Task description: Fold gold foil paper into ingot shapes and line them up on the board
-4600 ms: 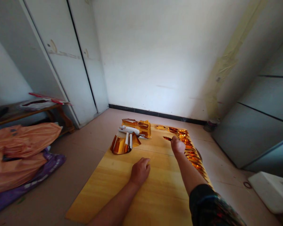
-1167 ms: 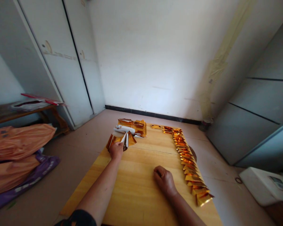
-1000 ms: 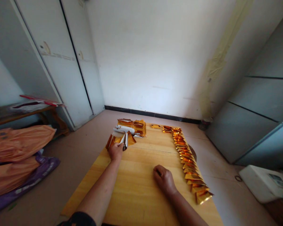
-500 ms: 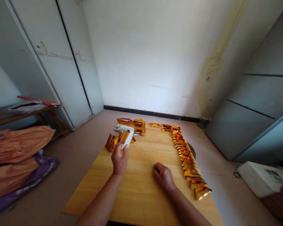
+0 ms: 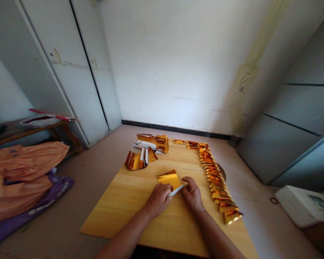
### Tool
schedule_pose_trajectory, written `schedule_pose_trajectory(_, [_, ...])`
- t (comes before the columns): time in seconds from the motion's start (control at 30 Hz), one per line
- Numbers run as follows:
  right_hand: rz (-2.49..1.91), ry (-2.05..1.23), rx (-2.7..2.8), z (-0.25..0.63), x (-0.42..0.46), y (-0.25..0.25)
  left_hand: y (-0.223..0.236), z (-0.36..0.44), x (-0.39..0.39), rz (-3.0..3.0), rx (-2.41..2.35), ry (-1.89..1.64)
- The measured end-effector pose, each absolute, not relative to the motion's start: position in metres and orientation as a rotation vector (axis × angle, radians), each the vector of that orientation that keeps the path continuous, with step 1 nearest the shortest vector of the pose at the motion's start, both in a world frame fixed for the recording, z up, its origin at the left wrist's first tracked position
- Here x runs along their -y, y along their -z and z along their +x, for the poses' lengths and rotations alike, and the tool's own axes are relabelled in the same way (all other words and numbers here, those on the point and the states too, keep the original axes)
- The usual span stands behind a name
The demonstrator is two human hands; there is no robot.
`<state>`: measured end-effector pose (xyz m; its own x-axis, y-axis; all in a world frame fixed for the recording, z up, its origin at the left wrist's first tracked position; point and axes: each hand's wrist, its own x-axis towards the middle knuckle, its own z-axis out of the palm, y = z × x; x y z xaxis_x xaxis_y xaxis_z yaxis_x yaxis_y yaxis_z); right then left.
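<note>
A gold foil sheet [image 5: 169,178] with a white underside lies in the middle of the wooden board [image 5: 140,219]. My left hand [image 5: 158,198] pinches its near edge, where the white side curls up. My right hand [image 5: 192,193] grips the same edge from the right. Further back, a fanned stack of gold sheets [image 5: 138,159] rests near the board's left rear corner, with gold bundles [image 5: 157,141] behind it. A row of folded gold pieces [image 5: 215,178] runs along the board's right edge.
Orange and purple bags [image 5: 24,172] are heaped on the floor at the left, below a low wooden bench [image 5: 29,127]. White cupboard doors [image 5: 78,68] stand behind. A white device [image 5: 304,205] sits on the floor at the right, near grey panels [image 5: 294,136].
My left hand took one sheet from the fanned stack and carried it back to the middle of the board. My right hand, a fist before, now grips the sheet's edge too.
</note>
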<state>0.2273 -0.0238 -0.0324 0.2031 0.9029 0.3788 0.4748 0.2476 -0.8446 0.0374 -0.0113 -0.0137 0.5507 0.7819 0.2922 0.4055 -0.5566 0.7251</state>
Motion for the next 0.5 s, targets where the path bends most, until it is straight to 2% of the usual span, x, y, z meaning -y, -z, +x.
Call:
schedule_pose_trajectory(0.1, [-1.435,-0.494,1.374,0.229,0.023,0.032,0.014,0.041,0.009,1.805,-1.015,-0.951])
schedule_pose_trajectory(0.23, [-1.509,-0.563,1.334,0.225,0.026,0.032,0.004,0.050,-0.005,0.860,-0.998,-1.393])
schedule_pose_trajectory(0.3, [-1.475,-0.628,1.428,0.217,0.030,0.032,-0.004,0.058,-0.011,0.512,-0.901,-1.460])
schedule_pose_trajectory(0.4, [-1.363,-0.493,1.618,0.198,0.032,0.034,-0.013,0.070,-0.010,0.400,-0.734,-1.456])
schedule_pose_trajectory(0.5, [-1.475,-0.332,1.620,0.186,0.026,0.033,-0.016,0.080,0.002,0.475,-0.675,-1.380])
